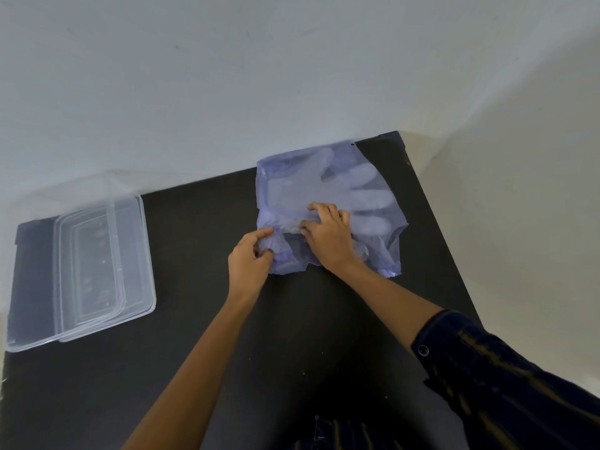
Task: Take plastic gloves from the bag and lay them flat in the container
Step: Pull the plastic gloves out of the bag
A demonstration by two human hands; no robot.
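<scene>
The right hand point(326, 237) lies knuckles-up on the mouth of the thin, translucent bluish-purple plastic bag point(292, 186), fingers curled and tips tucked at the folded opening; they seem to be pinching film there, though I cannot tell whether it is the bag or a glove inside. Just to its left, nearly touching it, the left hand point(250, 259) is closed narrowly, thumb against forefinger, clamping the near-left corner of the bag's mouth to hold it open.

Beyond the right hand's fingertips, the clear plastic gloves point(363, 193) show through the bag as pale finger shapes fanned toward the far right. They are still inside, lying flat on the black tabletop point(201, 319).

I'd judge this stuff to be almost weightless, limp and slippery, with sheets clinging to one another, so a pull may bring several at once or drag the whole bag along. The best hold looks like the cuff edge nearest the opening, pinched lightly while the left hand anchors the bag.

Well away to the left of both hands sits the clear rectangular plastic container point(143, 254), with what looks like its lid set partly in it; no glove is visible inside. A dark striped sleeve point(487, 362) covers the right forearm.
</scene>
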